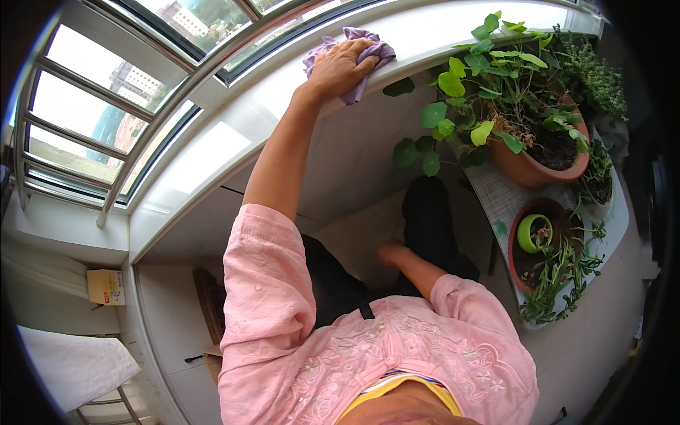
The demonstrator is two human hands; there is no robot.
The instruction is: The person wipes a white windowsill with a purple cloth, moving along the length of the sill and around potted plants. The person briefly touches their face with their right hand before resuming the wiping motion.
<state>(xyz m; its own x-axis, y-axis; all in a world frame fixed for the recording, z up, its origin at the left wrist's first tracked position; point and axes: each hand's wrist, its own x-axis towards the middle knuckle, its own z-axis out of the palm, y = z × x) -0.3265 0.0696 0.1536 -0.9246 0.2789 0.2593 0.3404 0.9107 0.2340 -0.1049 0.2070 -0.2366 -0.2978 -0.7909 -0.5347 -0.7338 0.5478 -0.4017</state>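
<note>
My left hand (342, 64) lies palm down on a crumpled purple cloth (381, 49), its fingers bent over the folds. The cloth rests on the glossy white windowsill (425, 33), and one corner hangs over the front edge. Low in front of my body, beside my dark-trousered knee, is my right hand (390, 252). It is blurred and partly turned from view, so its fingers cannot be made out.
Metal bars (154, 127) stand before the window at the left. To the right, a large terracotta pot (531, 167) of trailing green plants and a round pot (514, 249) holding a lime-green pot (523, 234) sit on a low table (491, 186). Leaves reach toward the sill. A cardboard box (105, 287) is far left.
</note>
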